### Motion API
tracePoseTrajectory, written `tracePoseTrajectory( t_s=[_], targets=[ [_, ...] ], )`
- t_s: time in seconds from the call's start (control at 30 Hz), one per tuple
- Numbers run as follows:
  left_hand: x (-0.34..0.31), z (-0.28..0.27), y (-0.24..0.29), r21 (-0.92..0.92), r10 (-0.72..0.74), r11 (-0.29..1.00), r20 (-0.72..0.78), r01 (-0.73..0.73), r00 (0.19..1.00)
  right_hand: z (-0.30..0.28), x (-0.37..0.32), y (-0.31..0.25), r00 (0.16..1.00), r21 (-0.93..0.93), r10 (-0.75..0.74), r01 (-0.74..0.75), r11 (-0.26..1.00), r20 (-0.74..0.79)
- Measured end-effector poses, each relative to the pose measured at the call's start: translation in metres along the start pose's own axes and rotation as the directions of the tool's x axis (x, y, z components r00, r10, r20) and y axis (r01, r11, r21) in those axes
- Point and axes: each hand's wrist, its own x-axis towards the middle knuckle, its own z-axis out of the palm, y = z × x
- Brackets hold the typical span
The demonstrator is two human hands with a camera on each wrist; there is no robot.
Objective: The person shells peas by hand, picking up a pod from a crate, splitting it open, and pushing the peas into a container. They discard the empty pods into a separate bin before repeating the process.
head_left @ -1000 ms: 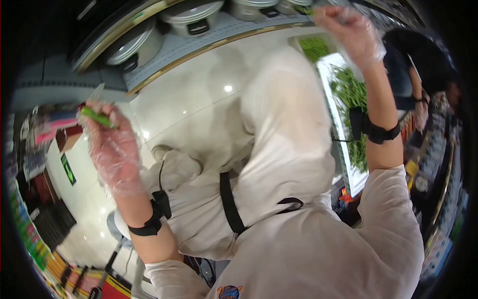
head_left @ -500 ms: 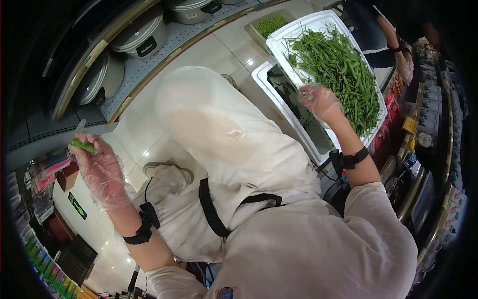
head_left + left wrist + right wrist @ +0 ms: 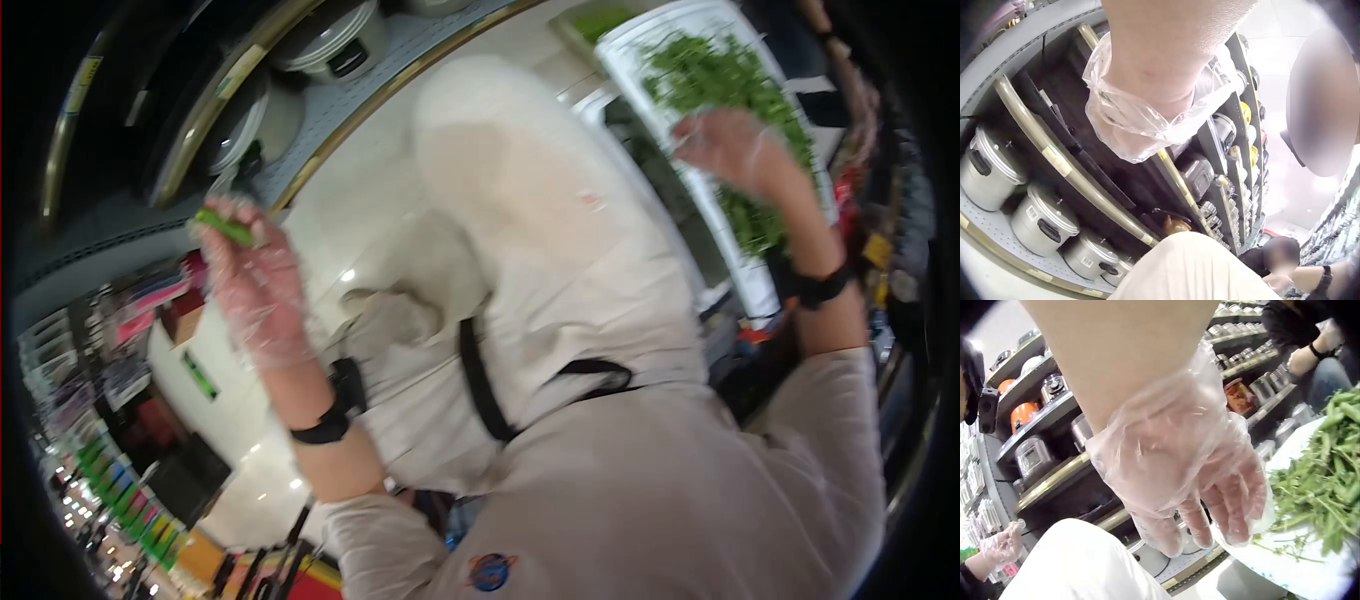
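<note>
My left hand (image 3: 262,305), in a clear plastic glove, pinches a green pea pod (image 3: 226,228) between thumb and fingers at the left of the head view. In the left wrist view only the glove cuff (image 3: 1141,119) shows, with the fingers hidden behind the wrist. The gloved right hand (image 3: 735,152) hovers over the near side of a white tray (image 3: 722,225) heaped with green pods and stems (image 3: 695,75). Seen from the right wrist, its fingers (image 3: 1235,515) hang loosely bent beside the tray, and nothing shows in them.
Beneath the tray is another white-rimmed container (image 3: 690,235), and a bin of green peas (image 3: 600,20) sits beyond. Lidded metal pots (image 3: 1044,215) line the low shelf ahead. Another person's arm (image 3: 1304,359) is close by the tray. My raised knee (image 3: 500,130) stands between my hands.
The right hand came down from near the pot shelf to the tray's near side, then shifted slightly inward over it. The left hand keeps the pod. The head view has swung about.
</note>
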Motion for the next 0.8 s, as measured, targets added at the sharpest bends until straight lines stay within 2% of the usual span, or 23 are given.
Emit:
tracePoseTrajectory(
  t_s=[0.07, 0.13, 0.2, 0.3, 0.4, 0.5, 0.57, 0.6, 0.63, 0.67, 0.7, 0.77, 0.8],
  targets=[
    [0.000, 0.004, -0.002, 0.008, -0.013, 1.000, -0.015, 0.013, 1.000, 0.002, 0.019, 0.006, 0.977, -0.107, -0.211, 0.205, 0.973, -0.042],
    [0.001, 0.007, 0.000, 0.002, -0.045, 0.999, 0.015, 0.045, 0.999, -0.005, 0.036, -0.021, 0.949, -0.166, -0.310, 0.316, 0.934, 0.063],
    [0.008, 0.010, 0.002, 0.021, -0.104, 0.994, 0.061, 0.103, 0.993, -0.012, 0.058, -0.043, 0.913, -0.217, -0.373, 0.403, 0.889, 0.168],
    [0.003, 0.016, 0.001, -0.041, -0.068, 0.997, 0.041, 0.070, 0.997, -0.025, 0.086, -0.079, 0.862, -0.294, -0.422, 0.496, 0.817, 0.281],
    [0.001, 0.018, 0.002, -0.041, -0.091, 0.995, -0.060, 0.089, 0.994, -0.023, 0.098, -0.095, 0.845, -0.318, -0.419, 0.519, 0.793, 0.333],
    [0.000, 0.020, 0.004, -0.058, -0.109, 0.993, -0.036, 0.107, 0.993, -0.013, 0.117, -0.109, 0.861, -0.334, -0.383, 0.488, 0.806, 0.334],
    [-0.001, 0.011, 0.007, 0.028, 0.024, 0.999, -0.113, -0.021, 0.993, -0.005, 0.124, -0.113, 0.810, -0.369, -0.521, 0.586, 0.721, 0.269],
    [-0.002, 0.013, 0.005, 0.038, -0.004, 0.999, -0.094, 0.008, 0.996, -0.010, 0.121, -0.102, 0.779, -0.408, -0.576, 0.623, 0.667, 0.249],
    [-0.002, 0.014, 0.004, 0.042, -0.021, 0.999, -0.065, 0.024, 0.998, -0.024, 0.109, -0.088, 0.800, -0.446, -0.539, 0.596, 0.668, 0.262],
    [0.000, 0.005, 0.005, 0.036, 0.019, 0.999, -0.108, -0.015, 0.994, -0.038, 0.092, -0.081, 0.748, -0.421, -0.656, 0.627, 0.655, 0.094],
    [0.004, 0.006, 0.000, 0.019, 0.037, 0.999, -0.091, -0.036, 0.995, -0.041, 0.105, -0.083, 0.703, -0.452, -0.700, 0.670, 0.589, 0.129],
    [-0.002, 0.008, 0.006, 0.059, -0.007, 0.998, -0.095, 0.013, 0.995, -0.049, 0.130, -0.089, 0.600, -0.506, -0.776, 0.739, 0.444, 0.196],
    [-0.004, 0.008, 0.009, 0.077, -0.011, 0.997, -0.141, 0.022, 0.990, -0.039, 0.139, -0.097, 0.615, -0.454, -0.762, 0.749, 0.483, 0.205]
  ],
)
